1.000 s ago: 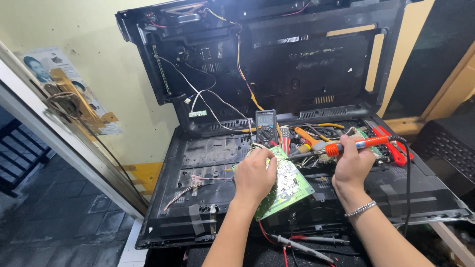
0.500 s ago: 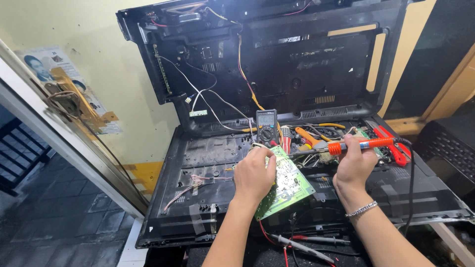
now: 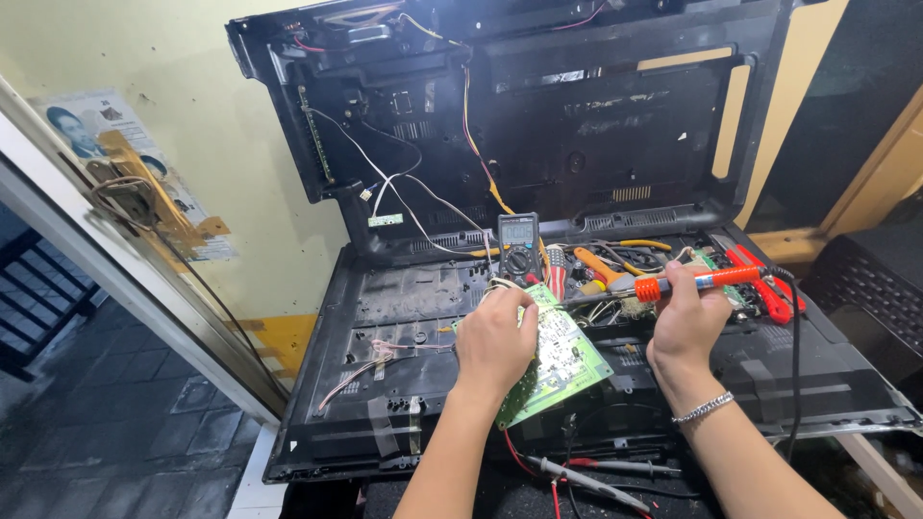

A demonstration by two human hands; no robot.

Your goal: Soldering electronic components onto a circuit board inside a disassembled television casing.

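My left hand [image 3: 495,344] grips a green circuit board [image 3: 562,358] by its upper left edge, tilted up over the black back shell [image 3: 404,298] of an opened flat-screen set. My right hand [image 3: 687,322] holds an orange-handled soldering iron [image 3: 673,284] roughly level, its metal tip pointing left to the board's top edge near my left fingers. The iron's black cord [image 3: 794,356] hangs down on the right.
A multimeter [image 3: 519,248] stands behind the board, with screwdrivers, orange pliers [image 3: 601,267] and a red tool [image 3: 764,284] among loose wires. The raised panel [image 3: 538,106] leans against the wall. Red and black probe leads [image 3: 586,476] lie at the front edge. A doorway and tiled floor lie left.
The soldering iron has shifted slightly left, bringing its tip closer to the board's top edge. My left hand and the board have stayed put.
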